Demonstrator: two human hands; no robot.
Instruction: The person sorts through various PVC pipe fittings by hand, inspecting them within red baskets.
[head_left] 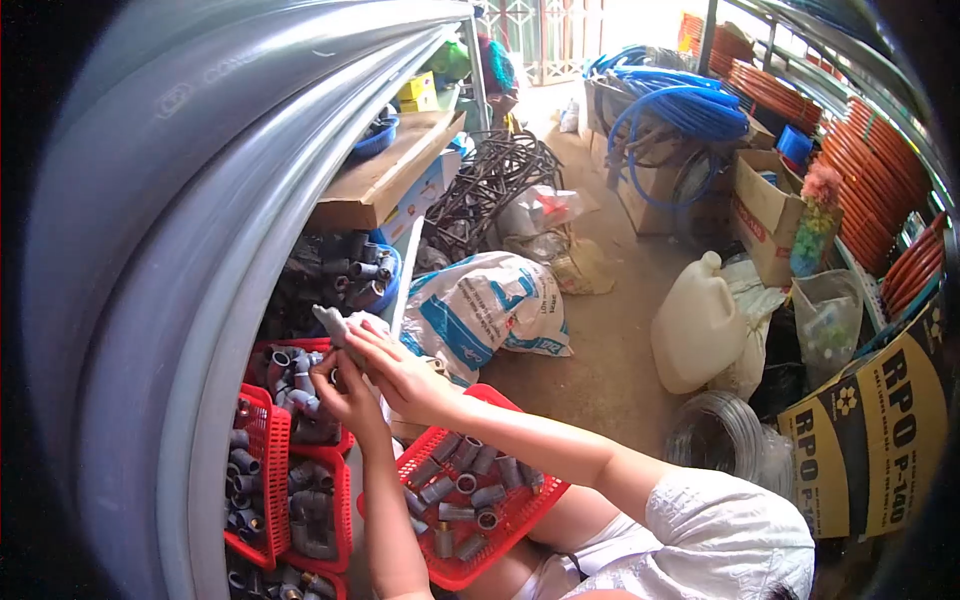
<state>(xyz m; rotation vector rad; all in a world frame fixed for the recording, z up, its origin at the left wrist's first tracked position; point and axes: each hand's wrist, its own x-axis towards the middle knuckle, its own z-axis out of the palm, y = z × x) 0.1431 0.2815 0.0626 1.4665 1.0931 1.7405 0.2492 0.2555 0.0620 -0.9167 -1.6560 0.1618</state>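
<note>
Grey pipe fitting (330, 322) sits at the very tips of the right hand (400, 372), pinched between the thumb and the first fingers, with the other fingers stretched out alongside. From my end, I read that light tip grip as leaving most of the piece bare so it can be turned and looked over. The left hand (345, 395) is just under the right one, fingers curled inward against it. I cannot tell whether they close on anything, and it looks to me like a steadying prop.

Just beyond and below the fingertips, a red basket (312, 352) holds grey elbows and similar pieces in a loose heap. Left of the left hand's knuckles and lower down, more red baskets (262, 470) stand edge to edge, each filled with grey fittings. I take it they are kept apart by kind. Behind both wrists, a tilted red tray basket (505, 520) rests on the lap, carrying short grey sockets in one loose layer, near enough for either hand. Above the fingertips, darker fittings sit packed in a blue tub (388, 285) under a wooden shelf (385, 180).

Well off to the right of the hands stand a white jug (695, 325) and an open cardboard box (765, 205).
</note>
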